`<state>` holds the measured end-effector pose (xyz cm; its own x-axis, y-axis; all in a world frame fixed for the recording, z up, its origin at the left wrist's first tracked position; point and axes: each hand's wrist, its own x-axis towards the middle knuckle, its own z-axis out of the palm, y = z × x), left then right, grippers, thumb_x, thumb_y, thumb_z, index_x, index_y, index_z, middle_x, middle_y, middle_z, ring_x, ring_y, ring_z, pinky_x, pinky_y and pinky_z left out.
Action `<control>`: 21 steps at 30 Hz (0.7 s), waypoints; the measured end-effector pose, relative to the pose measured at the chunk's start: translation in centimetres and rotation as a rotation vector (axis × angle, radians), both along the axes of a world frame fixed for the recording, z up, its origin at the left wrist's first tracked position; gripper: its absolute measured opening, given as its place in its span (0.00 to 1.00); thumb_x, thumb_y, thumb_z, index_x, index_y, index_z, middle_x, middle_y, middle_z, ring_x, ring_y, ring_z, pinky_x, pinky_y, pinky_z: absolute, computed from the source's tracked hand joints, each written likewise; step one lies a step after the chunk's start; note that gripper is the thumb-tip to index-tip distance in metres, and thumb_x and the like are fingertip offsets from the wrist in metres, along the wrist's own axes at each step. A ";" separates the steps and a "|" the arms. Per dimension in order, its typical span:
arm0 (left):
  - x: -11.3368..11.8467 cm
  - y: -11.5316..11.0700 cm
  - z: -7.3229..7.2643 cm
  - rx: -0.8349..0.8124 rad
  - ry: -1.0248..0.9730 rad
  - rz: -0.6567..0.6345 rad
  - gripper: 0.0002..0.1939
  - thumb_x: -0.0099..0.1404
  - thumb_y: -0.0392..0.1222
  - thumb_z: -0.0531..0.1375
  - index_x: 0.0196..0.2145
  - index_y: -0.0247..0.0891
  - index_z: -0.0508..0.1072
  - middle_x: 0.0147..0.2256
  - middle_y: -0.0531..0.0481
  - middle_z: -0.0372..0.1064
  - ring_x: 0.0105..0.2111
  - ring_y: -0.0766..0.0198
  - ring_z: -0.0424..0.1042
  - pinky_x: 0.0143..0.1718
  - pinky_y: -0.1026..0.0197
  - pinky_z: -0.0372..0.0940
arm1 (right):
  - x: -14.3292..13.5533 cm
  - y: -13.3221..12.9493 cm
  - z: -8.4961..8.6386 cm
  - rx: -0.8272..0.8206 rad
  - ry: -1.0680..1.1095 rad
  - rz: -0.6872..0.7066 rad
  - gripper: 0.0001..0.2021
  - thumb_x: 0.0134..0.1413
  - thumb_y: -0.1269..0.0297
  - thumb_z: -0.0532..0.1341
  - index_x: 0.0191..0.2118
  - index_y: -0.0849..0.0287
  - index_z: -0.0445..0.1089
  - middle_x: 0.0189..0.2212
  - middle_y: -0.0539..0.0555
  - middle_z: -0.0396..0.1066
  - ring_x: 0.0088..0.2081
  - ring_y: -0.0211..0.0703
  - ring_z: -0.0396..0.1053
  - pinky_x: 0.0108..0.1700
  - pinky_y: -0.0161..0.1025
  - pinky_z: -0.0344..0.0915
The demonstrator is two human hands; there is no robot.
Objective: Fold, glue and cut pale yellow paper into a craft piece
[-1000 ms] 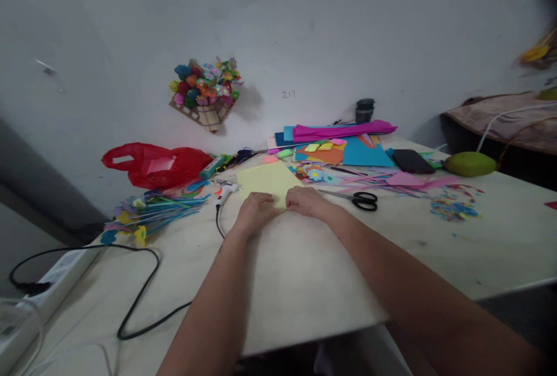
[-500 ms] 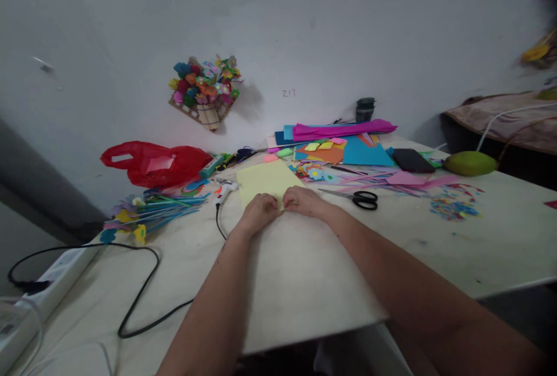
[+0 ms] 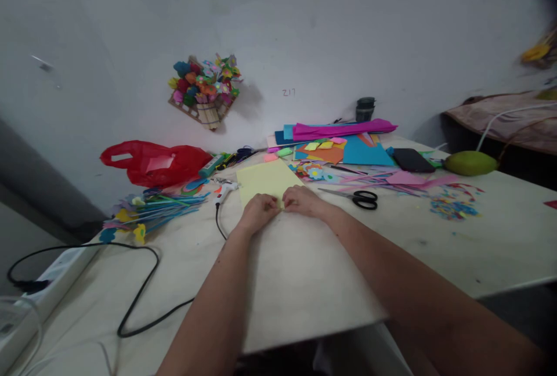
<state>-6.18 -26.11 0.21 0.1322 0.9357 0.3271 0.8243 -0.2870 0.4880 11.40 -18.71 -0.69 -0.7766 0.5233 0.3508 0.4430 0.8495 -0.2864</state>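
Note:
A sheet of pale yellow paper [image 3: 265,177] lies flat on the table in front of me. At its near edge, my left hand [image 3: 261,211] is closed, its fingertips pinching the paper's edge. Close beside it my right hand [image 3: 302,201] is closed on the same edge, fingers bent and pressed together. The fingertips of both hands nearly meet, and the bit of edge between them is partly hidden. A white glue gun [image 3: 225,191] lies left of the paper. Black-handled scissors [image 3: 364,199] lie to the right of my right hand.
A red plastic bag [image 3: 169,166] and flower stems [image 3: 161,212] lie to the left, near a black cord [image 3: 150,277]. Coloured sheets [image 3: 368,151], a phone [image 3: 412,160], a green fruit [image 3: 470,163] and paper scraps [image 3: 455,205] are at the right.
Both hands stay at the paper's near edge. Their fingertips have shifted only slightly; everything else lies where it was.

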 end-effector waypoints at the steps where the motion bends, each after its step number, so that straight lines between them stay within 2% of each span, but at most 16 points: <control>1: 0.0 0.0 0.1 -0.004 0.005 0.004 0.02 0.51 0.36 0.61 0.23 0.38 0.72 0.38 0.49 0.72 0.39 0.61 0.68 0.42 0.60 0.62 | 0.1 -0.1 0.1 -0.002 -0.004 -0.009 0.01 0.46 0.68 0.63 0.29 0.58 0.72 0.36 0.52 0.71 0.42 0.41 0.65 0.45 0.37 0.57; 12: 0.1 0.1 0.1 -0.004 0.068 -0.004 0.03 0.52 0.37 0.59 0.22 0.38 0.71 0.40 0.49 0.72 0.40 0.61 0.66 0.42 0.61 0.61 | 0.1 -0.7 0.8 0.012 -0.049 -0.060 0.03 0.49 0.69 0.61 0.29 0.60 0.72 0.41 0.54 0.70 0.44 0.43 0.63 0.46 0.39 0.56; 21: 0.0 0.3 -0.1 0.020 0.087 -0.014 0.03 0.53 0.36 0.58 0.23 0.37 0.69 0.43 0.46 0.69 0.42 0.60 0.66 0.45 0.59 0.60 | -0.2 -0.5 0.4 0.021 -0.059 -0.101 0.04 0.50 0.68 0.60 0.29 0.61 0.71 0.42 0.55 0.69 0.43 0.45 0.62 0.45 0.40 0.56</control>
<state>-6.13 -25.77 0.08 0.1737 0.9270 0.3325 0.8590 -0.3077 0.4092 11.22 -19.22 -0.32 -0.7398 0.5932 0.3176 0.5424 0.8051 -0.2401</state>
